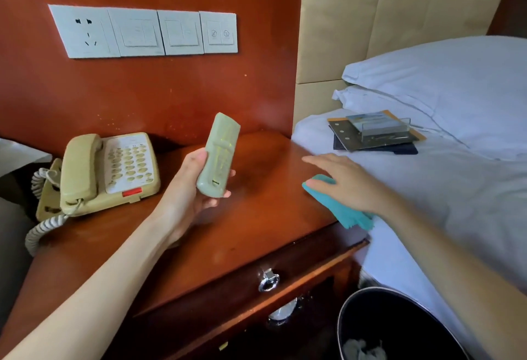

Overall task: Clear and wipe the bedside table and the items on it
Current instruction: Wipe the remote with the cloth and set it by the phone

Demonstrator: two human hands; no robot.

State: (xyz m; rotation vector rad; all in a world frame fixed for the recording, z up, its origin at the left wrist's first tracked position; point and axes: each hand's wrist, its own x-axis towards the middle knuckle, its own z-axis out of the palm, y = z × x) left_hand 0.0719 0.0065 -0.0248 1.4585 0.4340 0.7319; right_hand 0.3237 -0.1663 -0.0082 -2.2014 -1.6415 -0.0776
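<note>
The left hand [196, 185] grips a pale green remote control [218, 155], fingers curled round it, holding it tilted above the reddish-brown wooden bench [256, 217]. The right hand [342, 182] lies with fingers straight, pressing a teal cleaning cloth [346, 214] at the bench's right edge, just beside the white-sheeted bed [456, 202]. A beige corded telephone [109, 172] sits at the bench's left rear. A stack of dark cards and a clear acrylic holder [376, 132] rests on the bed.

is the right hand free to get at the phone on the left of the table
Probably not easily: the right hand presses the teal cloth at the table's right edge, and the left hand holding the remote sits between it and the phone.
</note>
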